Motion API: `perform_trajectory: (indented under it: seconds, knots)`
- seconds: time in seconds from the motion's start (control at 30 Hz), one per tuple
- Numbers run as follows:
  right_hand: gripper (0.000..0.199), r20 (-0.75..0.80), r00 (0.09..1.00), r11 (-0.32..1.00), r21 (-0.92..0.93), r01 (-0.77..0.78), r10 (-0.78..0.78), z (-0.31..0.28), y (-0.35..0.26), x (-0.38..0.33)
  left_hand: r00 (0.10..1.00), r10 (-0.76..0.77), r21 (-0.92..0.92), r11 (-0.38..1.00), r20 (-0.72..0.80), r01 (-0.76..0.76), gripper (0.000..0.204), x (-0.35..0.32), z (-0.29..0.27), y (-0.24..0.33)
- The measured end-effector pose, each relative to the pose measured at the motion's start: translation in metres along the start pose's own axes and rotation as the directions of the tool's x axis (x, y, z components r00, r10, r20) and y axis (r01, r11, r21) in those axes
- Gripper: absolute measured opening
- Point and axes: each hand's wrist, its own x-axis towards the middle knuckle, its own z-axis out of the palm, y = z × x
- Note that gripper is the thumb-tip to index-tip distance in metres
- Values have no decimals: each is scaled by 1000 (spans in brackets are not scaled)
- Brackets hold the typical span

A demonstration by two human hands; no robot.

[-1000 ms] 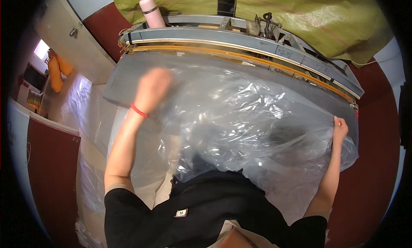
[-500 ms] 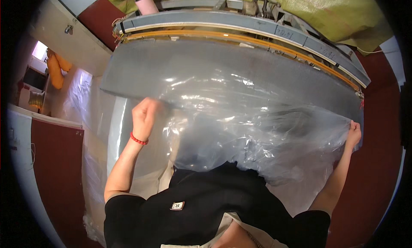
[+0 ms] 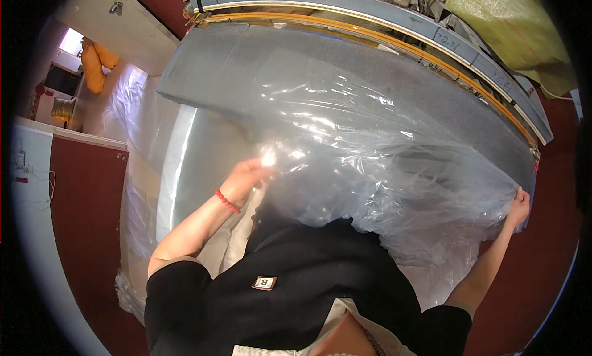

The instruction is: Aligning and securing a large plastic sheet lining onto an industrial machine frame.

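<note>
**Both hands on clear plastic sheet over grey tabletop**

Hard to read first: my left hand [image 3: 246, 176] is partly veiled by glare and folds of the clear plastic sheet [image 3: 376, 171], so its fingertips are lost; the grip looks closed on a bunched edge of the sheet. My right hand [image 3: 518, 208] is small, near the picture's right rim, fist closed and pinching the sheet's far corner. The sheet's lower edge drops behind my black shirt [image 3: 290, 282] and is cut off there. The sheet is crumpled, see-through and spread across the grey tabletop [image 3: 234, 66], stretched between my two hands, covering mostly the tabletop's right and near part. Behind the tabletop runs a curved metal rail with an orange strip [image 3: 382, 29]; the machine parts above it are cropped by the top edge. A red bracelet [image 3: 227, 202] sits on my left wrist.

Versus half a second back: my left hand has pulled nearer to my chest with the sheet edge. The right hand keeps its corner, about the same spot.
</note>
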Motion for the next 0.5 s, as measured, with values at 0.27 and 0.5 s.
perform_trajectory:
  seconds: [0.27,0.5]
  knots:
    - [38,-27,1000,1000,12,2,-2,-2,7,-2,612,754,-111,605,-238,-789,16,-2,3,95]
    - [37,-12,999,998,47,-37,38,1,5,1,759,538,288,841,-366,-457,29,81,-45,107]
